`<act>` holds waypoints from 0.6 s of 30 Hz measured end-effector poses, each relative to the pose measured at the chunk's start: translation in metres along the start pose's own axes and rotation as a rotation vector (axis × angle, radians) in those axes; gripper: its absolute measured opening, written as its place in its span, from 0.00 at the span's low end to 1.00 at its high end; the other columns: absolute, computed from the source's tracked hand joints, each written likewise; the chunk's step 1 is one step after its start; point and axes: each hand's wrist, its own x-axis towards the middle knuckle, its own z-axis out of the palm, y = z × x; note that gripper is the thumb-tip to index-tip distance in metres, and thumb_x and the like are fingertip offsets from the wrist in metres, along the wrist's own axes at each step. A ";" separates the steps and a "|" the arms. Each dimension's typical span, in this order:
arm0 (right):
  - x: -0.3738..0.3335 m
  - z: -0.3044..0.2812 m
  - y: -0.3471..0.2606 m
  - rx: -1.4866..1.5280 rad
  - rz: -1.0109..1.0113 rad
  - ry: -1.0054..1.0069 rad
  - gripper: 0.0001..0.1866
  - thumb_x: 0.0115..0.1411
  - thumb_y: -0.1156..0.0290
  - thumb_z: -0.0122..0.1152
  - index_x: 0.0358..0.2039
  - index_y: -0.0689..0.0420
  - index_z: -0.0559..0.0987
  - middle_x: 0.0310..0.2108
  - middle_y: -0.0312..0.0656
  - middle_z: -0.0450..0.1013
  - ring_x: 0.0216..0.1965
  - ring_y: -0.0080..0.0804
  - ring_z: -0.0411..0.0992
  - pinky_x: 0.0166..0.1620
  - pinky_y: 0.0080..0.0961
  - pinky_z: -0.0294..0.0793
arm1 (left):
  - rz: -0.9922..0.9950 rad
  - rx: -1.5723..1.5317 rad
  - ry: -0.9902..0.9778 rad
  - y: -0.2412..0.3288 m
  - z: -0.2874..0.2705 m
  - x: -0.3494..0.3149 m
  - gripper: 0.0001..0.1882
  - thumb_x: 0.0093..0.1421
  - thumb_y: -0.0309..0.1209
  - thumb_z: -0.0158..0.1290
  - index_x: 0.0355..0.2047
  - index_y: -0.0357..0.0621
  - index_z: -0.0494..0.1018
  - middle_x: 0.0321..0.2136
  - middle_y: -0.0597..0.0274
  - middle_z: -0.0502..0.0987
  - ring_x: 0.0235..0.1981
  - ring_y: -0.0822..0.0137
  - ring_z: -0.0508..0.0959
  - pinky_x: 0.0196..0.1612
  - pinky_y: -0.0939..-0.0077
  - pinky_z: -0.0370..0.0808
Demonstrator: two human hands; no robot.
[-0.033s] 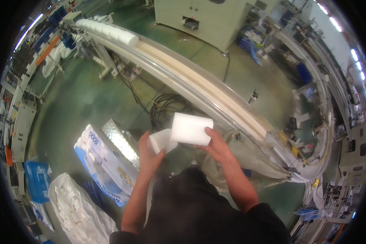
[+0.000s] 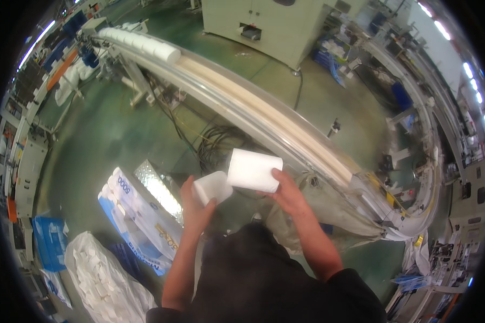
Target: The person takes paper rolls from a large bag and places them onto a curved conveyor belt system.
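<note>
Both hands are up in front of my body at mid-view. My left hand (image 2: 197,211) is closed round a white paper roll (image 2: 213,186), with a flat end of it turned partly toward me. My right hand (image 2: 288,195) grips a second white paper roll (image 2: 253,169) by its right end, the roll lying nearly level. The two rolls are close together, the right one slightly higher. Beyond them runs a long conveyor (image 2: 264,105), and at its far left end a row of white rolls (image 2: 140,44) lies end to end.
At lower left lie a printed white-and-blue plastic pack (image 2: 140,220) and a clear bag of white rolls (image 2: 102,277). A blue crate (image 2: 49,250) stands farther left. Coiled black cables (image 2: 215,142) lie under the conveyor. A large pale machine cabinet (image 2: 258,32) stands beyond it.
The roll in my left hand has shifted slightly left and turned, so that more of its end shows. My right hand and its roll are almost unchanged.
</note>
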 end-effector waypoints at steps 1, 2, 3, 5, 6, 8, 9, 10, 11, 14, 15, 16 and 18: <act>0.003 -0.001 -0.009 -0.020 -0.058 0.030 0.31 0.66 0.59 0.58 0.63 0.60 0.60 0.56 0.47 0.69 0.53 0.39 0.74 0.48 0.41 0.80 | -0.001 -0.075 0.060 0.005 0.002 0.005 0.48 0.47 0.29 0.65 0.68 0.39 0.54 0.63 0.42 0.58 0.65 0.45 0.60 0.67 0.57 0.59; 0.010 -0.020 0.009 -0.194 -0.092 0.181 0.32 0.63 0.61 0.62 0.61 0.61 0.61 0.54 0.48 0.70 0.51 0.38 0.73 0.48 0.39 0.78 | 0.032 0.065 0.118 0.014 -0.001 0.000 0.49 0.47 0.29 0.65 0.67 0.35 0.54 0.62 0.41 0.59 0.65 0.44 0.59 0.68 0.57 0.57; 0.021 -0.036 0.021 -0.371 -0.155 0.323 0.33 0.60 0.63 0.67 0.59 0.62 0.61 0.52 0.49 0.70 0.50 0.37 0.73 0.48 0.38 0.77 | 0.119 0.115 0.172 0.030 -0.006 -0.002 0.50 0.46 0.29 0.65 0.66 0.32 0.52 0.62 0.39 0.58 0.64 0.42 0.59 0.69 0.55 0.55; 0.030 -0.028 0.029 -0.575 -0.274 0.526 0.41 0.51 0.65 0.76 0.58 0.66 0.60 0.50 0.52 0.71 0.49 0.39 0.72 0.49 0.35 0.75 | 0.334 0.061 0.300 0.034 -0.002 -0.012 0.51 0.46 0.24 0.63 0.69 0.38 0.49 0.66 0.44 0.53 0.69 0.48 0.54 0.70 0.54 0.51; 0.050 -0.055 0.058 -0.520 -0.294 0.569 0.41 0.50 0.65 0.75 0.58 0.69 0.61 0.51 0.53 0.71 0.50 0.42 0.72 0.49 0.36 0.76 | 0.431 0.074 0.307 0.043 0.003 -0.016 0.51 0.45 0.24 0.63 0.68 0.38 0.49 0.66 0.43 0.54 0.69 0.44 0.53 0.70 0.52 0.51; 0.059 -0.071 0.075 -0.210 0.028 0.576 0.33 0.52 0.63 0.73 0.53 0.67 0.70 0.49 0.50 0.73 0.49 0.40 0.74 0.47 0.44 0.79 | 0.722 -0.028 0.258 0.055 0.024 -0.017 0.49 0.43 0.29 0.66 0.65 0.43 0.54 0.63 0.37 0.57 0.64 0.37 0.60 0.65 0.44 0.59; 0.056 -0.067 0.082 -0.047 0.048 0.553 0.30 0.54 0.61 0.71 0.52 0.64 0.72 0.47 0.48 0.74 0.48 0.39 0.74 0.45 0.46 0.80 | 0.780 -0.032 0.183 0.050 0.038 -0.021 0.49 0.43 0.31 0.67 0.65 0.44 0.55 0.62 0.36 0.58 0.62 0.37 0.62 0.63 0.44 0.61; 0.055 -0.051 0.085 0.106 0.079 0.513 0.28 0.55 0.59 0.70 0.51 0.61 0.74 0.46 0.46 0.74 0.47 0.37 0.75 0.44 0.47 0.80 | 0.828 -0.024 0.121 0.041 0.048 -0.023 0.48 0.43 0.32 0.68 0.64 0.45 0.56 0.61 0.35 0.58 0.61 0.36 0.63 0.61 0.44 0.64; 0.054 -0.039 0.084 0.170 0.078 0.389 0.26 0.58 0.55 0.66 0.52 0.56 0.75 0.44 0.44 0.75 0.44 0.37 0.75 0.42 0.44 0.82 | 0.703 -0.005 0.112 0.036 0.056 -0.023 0.47 0.43 0.32 0.68 0.63 0.45 0.57 0.61 0.36 0.59 0.60 0.37 0.65 0.60 0.46 0.67; 0.051 -0.034 0.050 0.399 -0.126 0.402 0.26 0.65 0.56 0.55 0.58 0.58 0.68 0.51 0.47 0.74 0.48 0.41 0.76 0.41 0.43 0.82 | 0.518 0.239 0.042 0.049 0.041 -0.013 0.42 0.45 0.29 0.67 0.61 0.44 0.62 0.61 0.41 0.62 0.56 0.39 0.71 0.53 0.53 0.75; 0.046 -0.031 0.034 0.410 -0.250 0.439 0.27 0.65 0.56 0.55 0.59 0.59 0.67 0.52 0.47 0.72 0.50 0.43 0.75 0.41 0.43 0.82 | 0.467 0.254 0.020 0.046 0.034 -0.011 0.42 0.45 0.28 0.66 0.61 0.44 0.62 0.61 0.41 0.62 0.57 0.39 0.70 0.54 0.53 0.74; 0.038 -0.029 0.016 0.340 -0.325 0.480 0.28 0.66 0.57 0.53 0.60 0.61 0.65 0.52 0.48 0.71 0.51 0.43 0.75 0.42 0.44 0.83 | 0.415 0.270 -0.004 0.041 0.026 -0.011 0.42 0.44 0.27 0.66 0.61 0.44 0.62 0.61 0.42 0.62 0.57 0.39 0.69 0.55 0.52 0.73; 0.025 -0.019 -0.016 0.393 -0.381 0.459 0.29 0.67 0.57 0.54 0.61 0.64 0.63 0.54 0.49 0.69 0.52 0.43 0.74 0.50 0.46 0.81 | 0.349 0.218 0.014 0.034 0.014 -0.010 0.43 0.44 0.25 0.65 0.62 0.42 0.61 0.61 0.42 0.60 0.60 0.41 0.66 0.60 0.54 0.69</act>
